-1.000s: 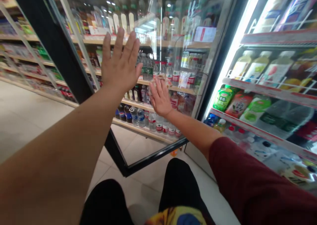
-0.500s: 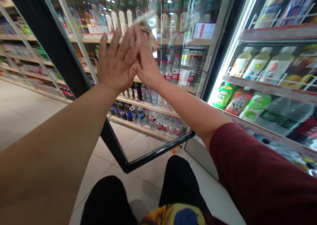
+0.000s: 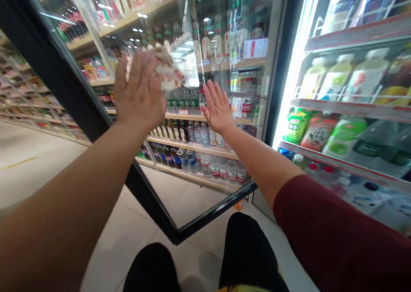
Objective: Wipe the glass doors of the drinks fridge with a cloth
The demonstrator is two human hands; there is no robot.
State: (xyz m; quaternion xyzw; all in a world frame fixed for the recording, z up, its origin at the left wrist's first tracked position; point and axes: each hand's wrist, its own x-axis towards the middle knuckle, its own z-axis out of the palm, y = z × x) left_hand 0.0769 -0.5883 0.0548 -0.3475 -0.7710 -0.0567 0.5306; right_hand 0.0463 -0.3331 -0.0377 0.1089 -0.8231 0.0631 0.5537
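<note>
Though apart, arms (image 3: 86, 180) (image 3: 261, 159) outstretched toward glass (image 3: 184, 200)

The glass door (image 3: 212, 214) stands swung out in front of the person, its lower corner just beyond the knees (image 3: 154, 268). The left hand (image 3: 138, 93) is at its pane, with a cloth (image 3: 168, 74) just right of the fingers and partly behind them; the right hand (image 3: 218, 108) sits lower, further right. Behind the glass run shelves (image 3: 192, 146), bottles (image 3: 215, 170) lined along them. To the right, past the hinge side, the cooler (image 3: 356, 108) holds drinks (image 3: 366, 78) in stacked tiers. More shelving (image 3: 19, 95) recedes left, beyond open floor (image 3: 19, 172).
</note>
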